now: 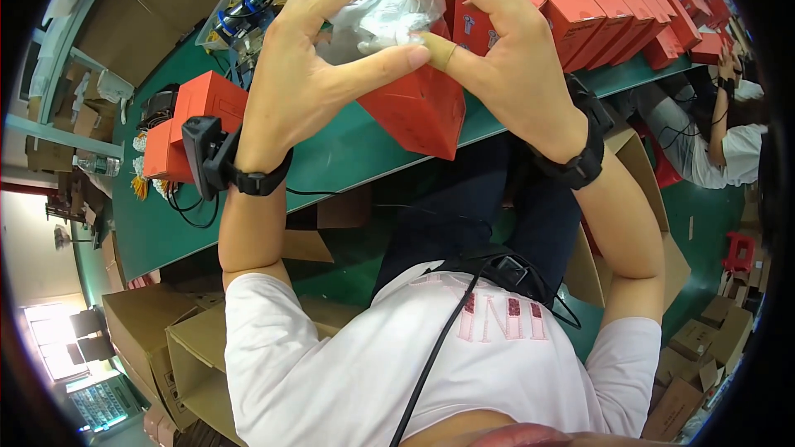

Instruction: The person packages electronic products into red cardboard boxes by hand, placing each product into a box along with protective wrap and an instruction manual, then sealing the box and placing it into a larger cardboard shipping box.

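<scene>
Between my two hands is a bundle wrapped in crinkled clear plastic (pixel 387 18); what lies inside the wrap cannot be made out. My left hand (pixel 310 66) curves round its left side, thumb across the front. On the other side my right hand (pixel 509 54) grips it with thumb and fingers, a tan band on the thumb and a white one on a finger. Just under the bundle a red cardboard box (pixel 422 112) stands at the near edge of the green table (pixel 327 153). The bundle hides the top of this box.
Rows of red boxes (pixel 571 16) fill the far right of the table. At the left are more red boxes (pixel 207 103), a bin (pixel 217 25) of cables and parts, and a black cable (pixel 199 219). Open cartons (pixel 199 348) stand below; another person (pixel 729 132) sits at the right.
</scene>
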A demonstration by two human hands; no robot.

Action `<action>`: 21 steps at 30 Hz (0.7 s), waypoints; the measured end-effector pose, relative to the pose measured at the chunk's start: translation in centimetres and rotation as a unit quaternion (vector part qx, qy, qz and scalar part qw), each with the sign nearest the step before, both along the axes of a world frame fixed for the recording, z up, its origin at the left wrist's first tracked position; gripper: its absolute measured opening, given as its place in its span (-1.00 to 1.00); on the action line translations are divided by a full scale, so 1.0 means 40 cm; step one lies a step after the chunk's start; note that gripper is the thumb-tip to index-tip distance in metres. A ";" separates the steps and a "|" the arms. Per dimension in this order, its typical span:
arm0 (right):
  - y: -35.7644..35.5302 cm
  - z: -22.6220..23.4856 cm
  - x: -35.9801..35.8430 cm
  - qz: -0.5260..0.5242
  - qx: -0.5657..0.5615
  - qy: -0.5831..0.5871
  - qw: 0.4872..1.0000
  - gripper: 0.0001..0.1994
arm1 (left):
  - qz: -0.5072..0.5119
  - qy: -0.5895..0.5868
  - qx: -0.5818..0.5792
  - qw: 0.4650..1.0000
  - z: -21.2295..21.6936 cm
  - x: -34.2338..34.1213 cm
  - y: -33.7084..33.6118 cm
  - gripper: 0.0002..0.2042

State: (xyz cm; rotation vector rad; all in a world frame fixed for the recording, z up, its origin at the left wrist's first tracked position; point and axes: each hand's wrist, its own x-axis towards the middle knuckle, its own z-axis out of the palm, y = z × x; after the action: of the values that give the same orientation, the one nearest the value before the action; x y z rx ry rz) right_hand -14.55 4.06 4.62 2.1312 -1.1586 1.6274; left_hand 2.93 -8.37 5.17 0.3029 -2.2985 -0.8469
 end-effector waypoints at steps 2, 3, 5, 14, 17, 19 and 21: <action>0.035 0.008 0.017 -0.109 0.188 -0.064 0.974 -0.57 | -0.009 -0.004 -0.011 1.000 0.008 -0.005 0.010 -0.41; 0.020 -0.029 0.008 -0.131 0.110 -0.041 0.984 -0.61 | -0.019 -0.005 -0.019 1.000 0.012 -0.012 0.014 -0.43; 0.007 -0.051 0.015 -0.148 0.031 -0.022 0.988 -0.65 | -0.008 -0.002 -0.034 0.999 0.004 -0.004 0.012 -0.45; 0.062 -0.099 0.022 -0.173 0.099 -0.077 0.977 -0.67 | -0.008 -0.007 0.018 1.000 0.006 0.007 -0.016 -0.46; 0.051 -0.119 0.033 -0.218 0.108 -0.030 0.969 -0.67 | -0.013 -0.001 -0.063 0.998 0.015 -0.009 0.005 -0.45; 0.047 -0.119 0.038 -0.230 0.098 -0.015 0.968 -0.66 | -0.021 0.005 -0.132 0.991 0.021 -0.015 0.014 -0.44; 0.051 -0.111 0.042 -0.176 0.146 -0.114 0.967 -0.63 | -0.033 -0.028 -0.119 0.992 0.028 -0.016 0.020 -0.46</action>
State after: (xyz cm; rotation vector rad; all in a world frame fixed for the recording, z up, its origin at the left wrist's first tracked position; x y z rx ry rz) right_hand -12.87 6.09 0.17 1.7773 -1.8316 1.6448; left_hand 2.30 -7.58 6.27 0.1473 -2.4447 -0.5934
